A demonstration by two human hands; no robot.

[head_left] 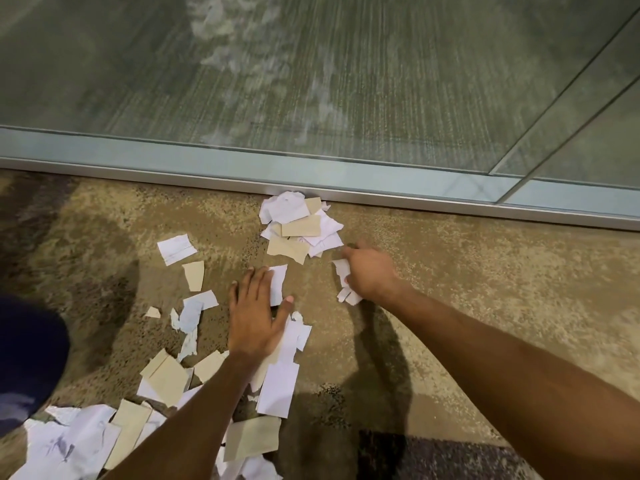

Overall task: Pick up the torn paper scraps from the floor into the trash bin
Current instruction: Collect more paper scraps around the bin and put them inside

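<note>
**Both hands down among the paper scraps on the carpet**

Nearest the camera, a loose heap of white and tan scraps [114,441] lies on the brown carpet [485,306], spreading up past the left forearm. The left hand [254,315] lies flat, palm down, fingers straight and spread, pressing on a white scrap [278,284], with more white pieces [280,379] under its wrist. The right hand [369,273], arm stretched forward, has its fingers curled round a crumpled white scrap [343,280], gripping it. Single pieces [176,249] lie scattered to the left. Farther off, a small pile [299,225] sits against the metal rail [138,168] of a glass wall [311,81]. A dark blue shape shows at the left edge; what it is cannot be told.
</note>
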